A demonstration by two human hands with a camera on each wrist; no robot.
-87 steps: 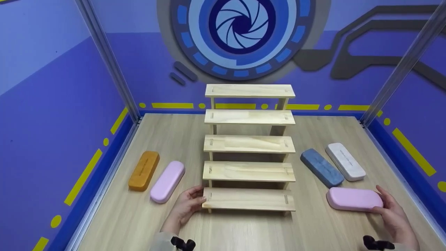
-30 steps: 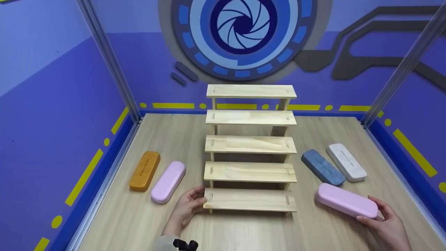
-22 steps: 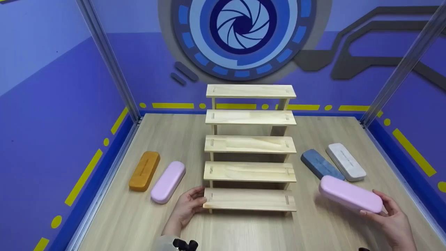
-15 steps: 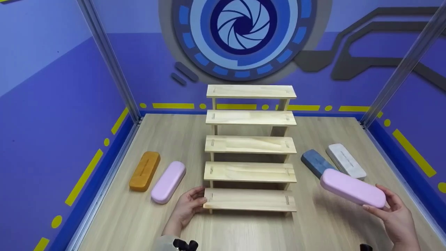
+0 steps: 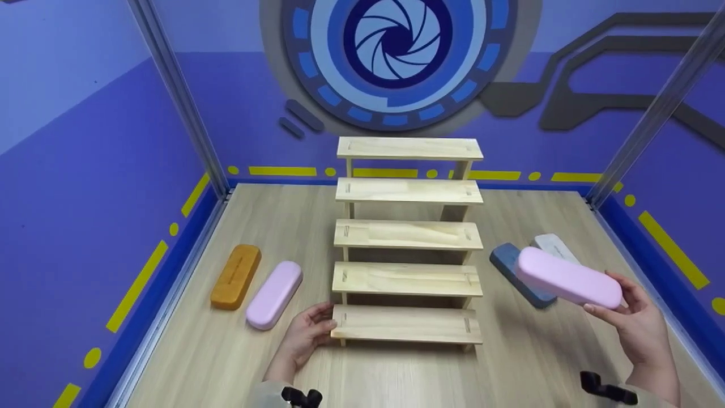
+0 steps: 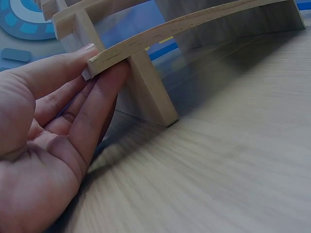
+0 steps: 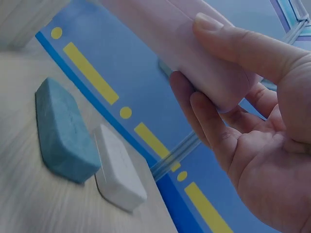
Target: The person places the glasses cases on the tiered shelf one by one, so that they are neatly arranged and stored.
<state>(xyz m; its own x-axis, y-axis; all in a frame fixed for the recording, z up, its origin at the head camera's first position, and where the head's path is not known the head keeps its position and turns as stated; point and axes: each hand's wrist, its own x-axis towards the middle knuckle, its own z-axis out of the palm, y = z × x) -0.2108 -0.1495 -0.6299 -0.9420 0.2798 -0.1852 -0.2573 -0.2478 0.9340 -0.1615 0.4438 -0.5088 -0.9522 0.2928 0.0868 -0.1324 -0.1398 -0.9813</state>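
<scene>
My right hand (image 5: 643, 326) grips the right end of a pink glasses case (image 5: 569, 277) and holds it above the table. In the right wrist view, the thumb lies on one face of the case and the fingers on the other. My left hand (image 5: 301, 339) pinches the left end of the lowest shelf of a stepped wooden display rack (image 5: 405, 326). Thumb above and fingers beneath the board show in the left wrist view. Under the raised case lie a blue glasses case (image 5: 510, 262) and a white glasses case (image 5: 552, 245), both partly covered by it in the head view.
Left of the rack, an orange glasses case (image 5: 235, 277) and a second pink glasses case (image 5: 274, 296) lie on the wooden table (image 5: 396, 377). Blue-purple panels (image 5: 85, 198) with metal corner posts (image 5: 184, 107) enclose the table at the back and both sides.
My right hand has lifted the pink glasses case off the table and raised it, so it now overlaps the blue and white cases. The left hand and rack have stayed put.
</scene>
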